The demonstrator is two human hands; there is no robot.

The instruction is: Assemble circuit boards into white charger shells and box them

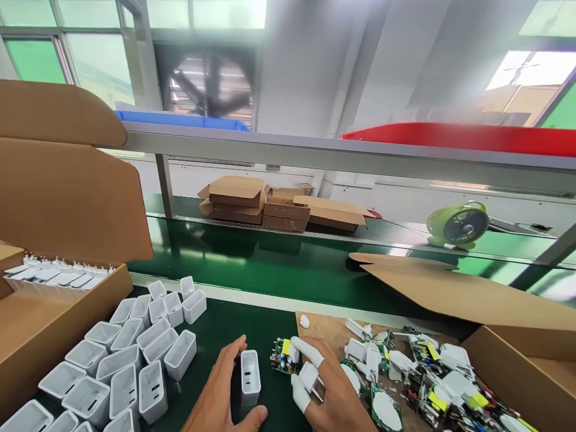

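My left hand (225,384) is spread around a white plastic charger housing (251,375), which stands upright with its open top showing a slot inside. The thumb is near its front lower side and the fingers are at its left; I cannot tell whether they touch it. My right hand (326,384) wears white finger cots on thumb and forefinger. Between them it pinches a charger circuit board (283,355) with a yellow transformer, attached to a white plug part (309,377) with metal prongs. The board points left towards the housing, apart from it.
Several open white housings (123,354) stand in rows at left, beside a cardboard box (67,318) of white plug parts. At right, loose circuit boards (432,384) lie piled by another box (517,372). A green conveyor (270,258) and a small fan (459,225) are behind.
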